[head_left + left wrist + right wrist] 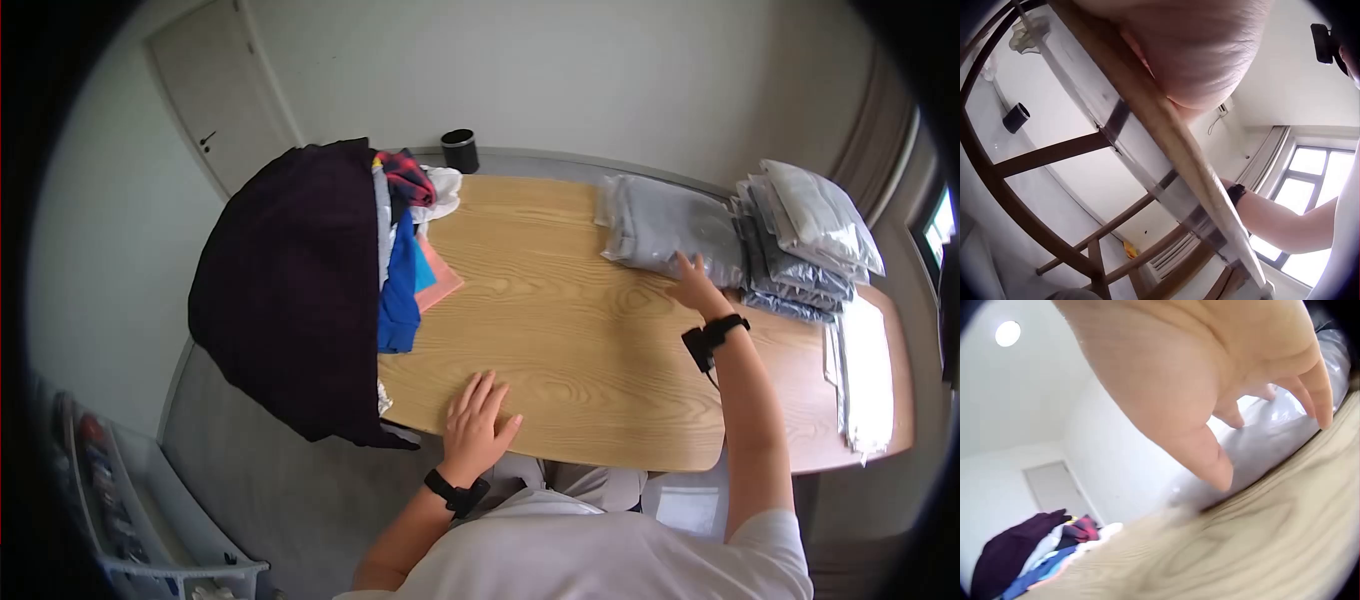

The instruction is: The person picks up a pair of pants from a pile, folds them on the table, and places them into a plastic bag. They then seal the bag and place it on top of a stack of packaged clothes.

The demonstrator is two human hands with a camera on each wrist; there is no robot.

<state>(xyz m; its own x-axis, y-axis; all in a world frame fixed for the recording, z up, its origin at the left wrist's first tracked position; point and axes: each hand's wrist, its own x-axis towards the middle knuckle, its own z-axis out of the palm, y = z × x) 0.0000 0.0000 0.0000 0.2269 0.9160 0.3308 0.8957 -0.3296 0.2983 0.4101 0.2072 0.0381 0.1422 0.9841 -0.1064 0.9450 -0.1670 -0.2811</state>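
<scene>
My left hand (474, 425) rests on the near edge of the wooden table (540, 340), its fingers spread over the top. My right hand (700, 288) reaches to the near edge of a clear plastic bag with folded grey clothing (668, 222) inside, lying flat on the table. In the right wrist view, the extended fingers (1317, 394) overlap the shiny bag and the thumb points down beside it. Nothing is gripped in either palm. Only the heel of the left hand shows above the table's edge in the left wrist view.
A dark purple cloth (290, 290) bulges over the table's left end, with blue, plaid, white and pink garments (400, 300) beside it. Bagged clothes (800, 240) are stacked at right, near white flat packs (862, 380). A black bin (460, 150) stands beyond the table.
</scene>
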